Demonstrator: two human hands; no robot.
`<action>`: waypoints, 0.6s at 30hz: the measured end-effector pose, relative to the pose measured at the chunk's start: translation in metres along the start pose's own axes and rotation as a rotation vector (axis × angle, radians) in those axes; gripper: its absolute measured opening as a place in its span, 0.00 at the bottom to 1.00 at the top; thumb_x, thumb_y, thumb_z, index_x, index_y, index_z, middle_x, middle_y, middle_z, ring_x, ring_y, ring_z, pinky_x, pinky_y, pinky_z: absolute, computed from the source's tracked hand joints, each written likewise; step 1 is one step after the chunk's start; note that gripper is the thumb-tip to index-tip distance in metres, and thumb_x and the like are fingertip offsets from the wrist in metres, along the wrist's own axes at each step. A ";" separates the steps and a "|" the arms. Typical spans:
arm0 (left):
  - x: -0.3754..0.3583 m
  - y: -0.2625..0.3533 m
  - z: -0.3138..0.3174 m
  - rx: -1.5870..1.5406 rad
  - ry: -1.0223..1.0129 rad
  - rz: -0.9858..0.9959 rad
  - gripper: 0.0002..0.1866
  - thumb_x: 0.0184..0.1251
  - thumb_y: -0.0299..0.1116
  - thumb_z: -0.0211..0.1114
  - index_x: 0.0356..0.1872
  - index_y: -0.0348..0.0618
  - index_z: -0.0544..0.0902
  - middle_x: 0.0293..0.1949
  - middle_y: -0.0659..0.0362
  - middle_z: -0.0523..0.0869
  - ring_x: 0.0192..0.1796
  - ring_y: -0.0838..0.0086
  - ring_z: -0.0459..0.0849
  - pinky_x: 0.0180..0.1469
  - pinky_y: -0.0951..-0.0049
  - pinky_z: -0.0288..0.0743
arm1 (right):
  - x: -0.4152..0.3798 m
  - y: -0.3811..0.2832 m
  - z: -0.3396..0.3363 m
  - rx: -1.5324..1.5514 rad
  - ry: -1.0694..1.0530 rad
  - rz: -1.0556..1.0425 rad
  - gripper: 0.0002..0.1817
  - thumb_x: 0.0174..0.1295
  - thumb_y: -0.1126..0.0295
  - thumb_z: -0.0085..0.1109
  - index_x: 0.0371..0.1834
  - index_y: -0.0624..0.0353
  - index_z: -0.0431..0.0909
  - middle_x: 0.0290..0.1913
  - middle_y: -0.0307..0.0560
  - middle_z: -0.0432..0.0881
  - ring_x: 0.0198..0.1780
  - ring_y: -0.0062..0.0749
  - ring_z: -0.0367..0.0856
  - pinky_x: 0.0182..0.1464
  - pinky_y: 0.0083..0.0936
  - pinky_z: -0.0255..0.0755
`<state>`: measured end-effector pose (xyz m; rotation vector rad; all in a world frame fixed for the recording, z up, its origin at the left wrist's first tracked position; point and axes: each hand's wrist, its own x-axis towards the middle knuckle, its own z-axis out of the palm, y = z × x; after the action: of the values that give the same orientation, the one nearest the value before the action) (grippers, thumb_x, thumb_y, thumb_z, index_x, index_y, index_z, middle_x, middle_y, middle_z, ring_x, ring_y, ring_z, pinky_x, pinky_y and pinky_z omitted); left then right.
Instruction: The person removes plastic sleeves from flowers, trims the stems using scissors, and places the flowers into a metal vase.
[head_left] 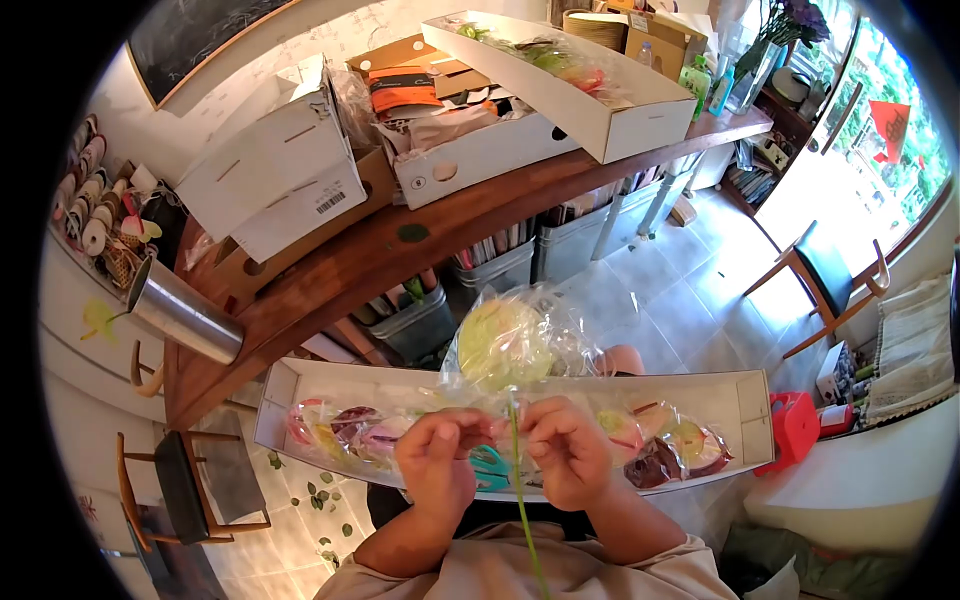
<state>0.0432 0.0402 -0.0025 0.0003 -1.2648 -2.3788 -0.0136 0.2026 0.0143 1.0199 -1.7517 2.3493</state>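
Observation:
A pale yellow-green flower (503,345) in a clear plastic wrapper (575,325) stands upright before me. Its green stem (522,500) runs down between my hands towards my chest. My left hand (437,458) is closed, its fingertips pinching the lower edge of the wrapper left of the stem. On the other side, my right hand (568,452) pinches the wrapper close to the stem. Teal-handled scissors (489,468) lie behind the stem, partly covered by my left hand. Below the hands, a long white box (742,400) holds several wrapped flowers (690,445), pink, dark red and yellowish.
A wooden table (400,265) carries a white carton (275,165), an open box with an orange packet (405,90) and another long flower box (650,130). A metal vase (185,310) lies at its left end. Chairs (190,485) stand left and right; leaves litter the floor.

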 end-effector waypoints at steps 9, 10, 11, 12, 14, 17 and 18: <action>0.011 0.010 -0.004 -0.251 -0.045 -0.544 0.15 0.71 0.29 0.72 0.54 0.32 0.88 0.48 0.52 0.91 0.53 0.67 0.89 0.61 0.66 0.80 | 0.012 -0.003 -0.007 -0.180 -0.162 -0.105 0.09 0.66 0.83 0.68 0.45 0.64 0.79 0.45 0.55 0.88 0.44 0.39 0.89 0.52 0.30 0.82; 0.011 0.010 -0.007 -0.275 -0.039 -0.584 0.14 0.71 0.28 0.72 0.54 0.33 0.88 0.48 0.52 0.91 0.53 0.67 0.88 0.61 0.65 0.79 | 0.012 -0.004 -0.007 -0.185 -0.160 -0.098 0.09 0.66 0.83 0.69 0.45 0.64 0.80 0.44 0.55 0.89 0.44 0.39 0.90 0.52 0.30 0.82; 0.010 0.011 -0.005 -0.281 -0.025 -0.578 0.14 0.71 0.27 0.71 0.54 0.34 0.87 0.48 0.52 0.91 0.52 0.67 0.88 0.60 0.65 0.80 | 0.011 -0.005 -0.006 -0.177 -0.157 -0.084 0.08 0.66 0.83 0.69 0.45 0.64 0.81 0.45 0.54 0.89 0.44 0.40 0.90 0.52 0.31 0.83; 0.013 0.019 0.007 -0.286 -0.010 -0.571 0.14 0.70 0.27 0.71 0.54 0.35 0.87 0.48 0.52 0.91 0.51 0.67 0.88 0.58 0.65 0.80 | 0.009 -0.005 -0.006 -0.169 -0.154 -0.071 0.08 0.66 0.82 0.70 0.46 0.64 0.82 0.45 0.53 0.89 0.45 0.41 0.90 0.52 0.31 0.83; 0.017 0.023 0.012 -0.292 0.014 -0.565 0.13 0.71 0.26 0.70 0.54 0.36 0.85 0.47 0.52 0.90 0.49 0.67 0.88 0.56 0.65 0.81 | 0.008 -0.005 -0.004 -0.161 -0.144 -0.060 0.08 0.66 0.81 0.70 0.46 0.64 0.84 0.45 0.52 0.90 0.45 0.41 0.91 0.51 0.31 0.84; 0.019 0.023 0.009 -0.321 0.041 -0.575 0.10 0.73 0.28 0.67 0.51 0.38 0.83 0.44 0.53 0.89 0.47 0.68 0.87 0.54 0.65 0.81 | 0.008 -0.008 0.000 -0.129 -0.146 0.018 0.07 0.68 0.81 0.68 0.47 0.65 0.83 0.44 0.51 0.89 0.45 0.37 0.91 0.50 0.30 0.83; 0.021 0.026 0.011 -0.346 0.046 -0.584 0.09 0.74 0.29 0.67 0.50 0.38 0.83 0.43 0.53 0.89 0.47 0.68 0.87 0.53 0.65 0.81 | 0.005 -0.008 0.000 -0.096 -0.156 0.099 0.06 0.69 0.81 0.67 0.47 0.66 0.83 0.44 0.51 0.89 0.46 0.35 0.90 0.50 0.29 0.83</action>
<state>0.0315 0.0284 0.0287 0.3616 -0.8970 -3.0461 -0.0145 0.2035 0.0237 1.1563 -1.9927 2.2708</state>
